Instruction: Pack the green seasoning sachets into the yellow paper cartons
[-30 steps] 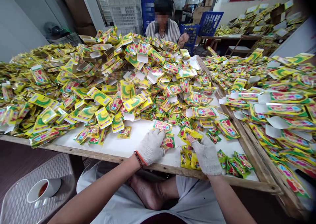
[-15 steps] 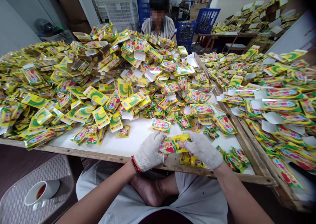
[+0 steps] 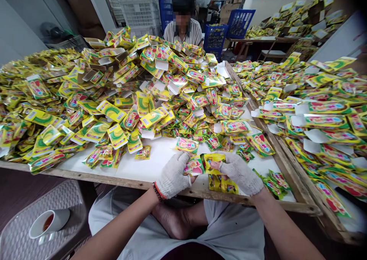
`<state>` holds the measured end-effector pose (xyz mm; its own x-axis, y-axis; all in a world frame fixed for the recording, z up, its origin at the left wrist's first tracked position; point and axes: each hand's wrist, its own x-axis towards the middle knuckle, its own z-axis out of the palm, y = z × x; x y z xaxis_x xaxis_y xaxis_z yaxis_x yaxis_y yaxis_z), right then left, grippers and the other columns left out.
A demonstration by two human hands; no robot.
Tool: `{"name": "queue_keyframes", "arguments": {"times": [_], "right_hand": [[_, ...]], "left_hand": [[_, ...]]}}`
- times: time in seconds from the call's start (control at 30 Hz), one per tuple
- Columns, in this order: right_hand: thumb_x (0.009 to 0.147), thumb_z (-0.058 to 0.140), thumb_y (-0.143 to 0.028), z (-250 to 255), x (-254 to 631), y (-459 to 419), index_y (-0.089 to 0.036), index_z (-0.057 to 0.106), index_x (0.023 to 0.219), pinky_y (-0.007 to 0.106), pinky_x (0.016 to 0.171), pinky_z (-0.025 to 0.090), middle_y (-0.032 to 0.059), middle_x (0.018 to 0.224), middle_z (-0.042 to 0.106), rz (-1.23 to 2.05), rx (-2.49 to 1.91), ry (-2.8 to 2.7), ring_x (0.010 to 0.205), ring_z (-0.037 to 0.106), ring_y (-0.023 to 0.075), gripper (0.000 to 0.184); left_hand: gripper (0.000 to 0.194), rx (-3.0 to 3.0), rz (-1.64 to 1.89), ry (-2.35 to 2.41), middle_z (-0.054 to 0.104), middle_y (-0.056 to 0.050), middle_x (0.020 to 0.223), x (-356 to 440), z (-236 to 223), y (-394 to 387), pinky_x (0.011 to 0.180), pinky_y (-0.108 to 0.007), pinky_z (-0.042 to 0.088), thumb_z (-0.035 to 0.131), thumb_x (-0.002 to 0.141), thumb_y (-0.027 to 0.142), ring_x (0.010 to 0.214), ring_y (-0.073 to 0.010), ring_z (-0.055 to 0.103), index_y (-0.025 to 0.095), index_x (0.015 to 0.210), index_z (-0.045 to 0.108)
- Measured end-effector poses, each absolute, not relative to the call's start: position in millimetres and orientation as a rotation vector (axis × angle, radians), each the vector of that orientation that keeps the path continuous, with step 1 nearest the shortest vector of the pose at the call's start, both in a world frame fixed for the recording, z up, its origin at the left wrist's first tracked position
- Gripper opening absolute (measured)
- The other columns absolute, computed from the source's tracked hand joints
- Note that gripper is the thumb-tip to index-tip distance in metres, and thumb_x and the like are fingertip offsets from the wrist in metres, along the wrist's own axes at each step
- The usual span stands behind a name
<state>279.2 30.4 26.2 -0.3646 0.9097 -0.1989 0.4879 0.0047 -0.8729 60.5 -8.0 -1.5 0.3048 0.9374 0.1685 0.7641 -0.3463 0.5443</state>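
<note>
Free white tabletop [image 3: 146, 168] beside left fingers [image 3: 182, 159], carton heap [image 3: 129, 86] behind

Spotting stacked white crates [image 3: 139, 8] behind the bench [image 3: 151, 159], blue baskets [image 3: 242, 23] there too, grey wall [image 3: 15, 29] behind its left side, dark floor [image 3: 13, 181] below!

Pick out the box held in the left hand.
The printed box just left of the yellow packet in the right hand. The left hand grips it; the similar box just beyond lies on the tabletop.

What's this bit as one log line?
left hand: holds box | right hand: holds yellow packet at box's end | box pile: ahead
</note>
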Motion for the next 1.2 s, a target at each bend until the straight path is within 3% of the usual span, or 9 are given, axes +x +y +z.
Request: {"name": "queue_keyframes", "arguments": {"times": [0.27, 0.43, 0.6, 0.77, 0.9, 1.1, 1.2], "right_hand": [[0.076, 0.061, -0.038, 13.1, 290.2, 19.7, -0.022, 0.062, 0.103, 0.017, 0.037, 0.034, -0.0054, 0.064, 0.052, 1.748, -1.408, -1.455, 0.044, 0.043, 0.0065, 0.032], [0.071, 0.065, -0.036, 13.4, 291.4, 18.6, -0.021, 0.060, 0.109, 0.015, 0.037, 0.034, -0.0023, 0.073, 0.060, 1.795, -1.373, -1.402, 0.049, 0.046, 0.0074, 0.041], [0.070, 0.064, -0.034, 20.0, 290.9, 20.2, -0.017, 0.061, 0.099, 0.015, 0.036, 0.033, -0.0018, 0.071, 0.057, 1.850, -1.381, -1.470, 0.049, 0.044, 0.0069, 0.033], [0.073, 0.060, -0.034, 23.9, 280.8, 24.3, -0.017, 0.055, 0.089, 0.019, 0.033, 0.033, -0.0023, 0.066, 0.056, 1.606, -1.541, -1.786, 0.038, 0.041, 0.0057, 0.024], [0.076, 0.055, -0.029, 22.6, 267.8, 21.7, -0.018, 0.053, 0.082, 0.019, 0.036, 0.036, -0.0011, 0.064, 0.057, 1.298, -1.557, -1.969, 0.039, 0.047, 0.0075, 0.013], [0.077, 0.056, -0.034, 23.0, 265.8, 21.8, -0.018, 0.056, 0.090, 0.020, 0.033, 0.035, -0.0014, 0.064, 0.059, 1.498, -1.508, -2.013, 0.035, 0.047, 0.0083, 0.021], [0.079, 0.054, -0.033, 19.5, 270.4, 23.2, -0.019, 0.054, 0.093, 0.021, 0.039, 0.040, -0.0006, 0.067, 0.061, 1.487, -1.512, -1.968, 0.043, 0.055, 0.0112, 0.020]], "left_hand": [[0.046, 2.142, 0.695, 1.356, 0.057, -0.010, 0.107, 56.0, 1.9, -9.0, 0.085, -0.037, 0.046, 0.068, 0.069, 0.037, 0.098, -0.0252, 0.055, 0.016, 0.108, 0.053], [0.046, 2.085, 0.662, 1.316, 0.058, -0.006, 0.101, 55.1, 5.2, -8.2, 0.079, -0.033, 0.046, 0.068, 0.069, 0.038, 0.090, -0.0217, 0.056, 0.017, 0.107, 0.053], [0.050, 2.130, 0.645, 1.281, 0.057, -0.006, 0.105, 53.3, 3.9, -9.9, 0.082, -0.034, 0.046, 0.068, 0.070, 0.040, 0.095, -0.0227, 0.055, 0.018, 0.112, 0.053], [0.054, 2.277, 0.605, 1.338, 0.055, -0.009, 0.108, 56.7, -0.1, -13.7, 0.086, -0.038, 0.045, 0.068, 0.069, 0.036, 0.099, -0.0253, 0.053, 0.017, 0.116, 0.052], [0.051, 2.287, 0.558, 1.457, 0.054, -0.009, 0.110, 60.8, -1.4, -14.8, 0.086, -0.038, 0.046, 0.069, 0.067, 0.029, 0.099, -0.0257, 0.052, 0.016, 0.113, 0.053], [0.058, 2.313, 0.514, 1.415, 0.053, -0.008, 0.110, 60.5, -2.0, -16.0, 0.086, -0.039, 0.047, 0.069, 0.067, 0.030, 0.100, -0.0255, 0.051, 0.016, 0.119, 0.050], [0.057, 2.310, 0.521, 1.482, 0.053, -0.009, 0.110, 61.5, -2.7, -15.3, 0.086, -0.039, 0.047, 0.068, 0.067, 0.028, 0.100, -0.0260, 0.051, 0.017, 0.120, 0.050]]}}
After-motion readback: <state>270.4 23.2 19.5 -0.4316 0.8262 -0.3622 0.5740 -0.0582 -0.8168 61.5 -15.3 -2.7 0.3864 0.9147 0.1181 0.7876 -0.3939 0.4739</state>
